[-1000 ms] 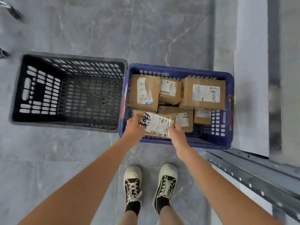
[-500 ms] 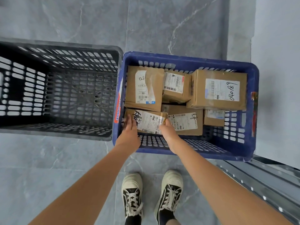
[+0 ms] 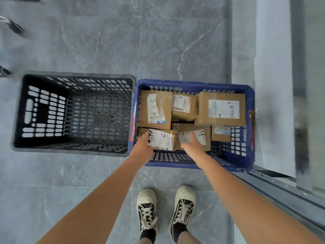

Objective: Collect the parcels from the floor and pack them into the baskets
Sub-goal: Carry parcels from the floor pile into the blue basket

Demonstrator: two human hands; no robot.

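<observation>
A blue basket (image 3: 193, 84) on the floor holds several brown cardboard parcels with white labels. A parcel with black handwriting (image 3: 162, 140) lies at its front left. My left hand (image 3: 142, 147) lies with straight fingers on that parcel's left end. My right hand (image 3: 191, 144) hovers with relaxed fingers just right of it, over a neighbouring parcel (image 3: 202, 136), and holds nothing. A black basket (image 3: 73, 78) stands empty, touching the blue one's left side.
Grey marble floor tiles lie all around the baskets. A metal rail (image 3: 281, 192) runs along the lower right beside a pale wall. My two shoes (image 3: 165, 208) stand just in front of the blue basket. Dark blurred objects (image 3: 12, 27) sit at the far left.
The handwritten parcel went down into the blue basket's front left. My right hand has come off its right end and shifted right. My left hand's grip has loosened to flat fingers.
</observation>
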